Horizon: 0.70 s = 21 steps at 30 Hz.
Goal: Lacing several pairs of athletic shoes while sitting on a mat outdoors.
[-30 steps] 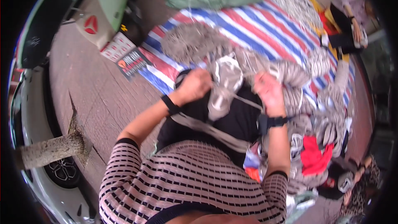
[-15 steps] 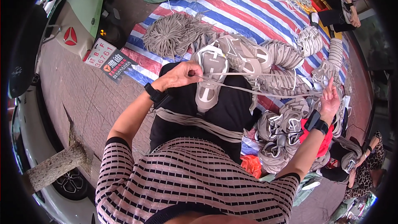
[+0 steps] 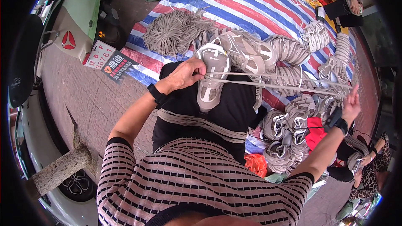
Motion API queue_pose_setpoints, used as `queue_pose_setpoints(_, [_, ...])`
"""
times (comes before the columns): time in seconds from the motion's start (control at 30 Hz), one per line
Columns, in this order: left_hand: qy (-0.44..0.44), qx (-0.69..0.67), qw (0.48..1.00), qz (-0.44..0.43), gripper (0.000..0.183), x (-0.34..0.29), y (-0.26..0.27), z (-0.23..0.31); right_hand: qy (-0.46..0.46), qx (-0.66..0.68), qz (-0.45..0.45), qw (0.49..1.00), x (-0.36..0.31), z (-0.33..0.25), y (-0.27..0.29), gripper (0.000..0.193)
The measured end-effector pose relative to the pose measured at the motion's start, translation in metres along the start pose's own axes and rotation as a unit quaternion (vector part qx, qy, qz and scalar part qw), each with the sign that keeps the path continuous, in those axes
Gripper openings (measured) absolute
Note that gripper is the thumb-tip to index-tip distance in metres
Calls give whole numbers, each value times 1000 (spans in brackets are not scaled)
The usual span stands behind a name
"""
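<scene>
- The shoe is showing grey-beige panels, a mesh toe section and pale edging; its toe is pointing toward six o'clock.
- It is resting on the black trousers of the person's lap.
- The lace, flat and grey-beige, is stretching out from the shoe in long, nearly straight strands.
- The left hand is pinching the lace between thumb and forefinger, right at the shoe's edge; the shoe is lying at three o'clock from it.
- The right hand is gripping the lace's far part at its fingertips, the other fingers partly curling; the shoe is lying between nine and ten o'clock from it, well apart.
- Other matching shoes are lying at two o'clock from this one.
- A bundle of loose laces is spreading at twelve o'clock from the left hand.
</scene>
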<state>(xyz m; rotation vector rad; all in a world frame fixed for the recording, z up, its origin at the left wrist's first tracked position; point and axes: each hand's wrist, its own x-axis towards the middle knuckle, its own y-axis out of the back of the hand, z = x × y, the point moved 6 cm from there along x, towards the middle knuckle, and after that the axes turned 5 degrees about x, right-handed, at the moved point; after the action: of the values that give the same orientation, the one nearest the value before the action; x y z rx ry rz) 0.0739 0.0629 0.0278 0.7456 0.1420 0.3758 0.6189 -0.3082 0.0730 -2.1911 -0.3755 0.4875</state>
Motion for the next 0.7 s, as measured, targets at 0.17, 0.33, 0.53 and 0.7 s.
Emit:
queue_pose_setpoints(0.17, [-20,7,999,43,20,0,-2,-3,47,-29,0,998,13,-14,12,36])
queue_pose_setpoints(0.33, [-91,127,982,110,17,4,4,13,-24,-254,-38,966,-36,138,-42,23])
queue_pose_setpoints(0.53, [-94,259,959,67,24,20,-15,30,-94,-486,-268,827,-164,322,-100,18])
queue_pose_setpoints(0.7, [-120,285,949,60,21,30,-39,32,151,-689,-396,588,-227,380,-125,11])
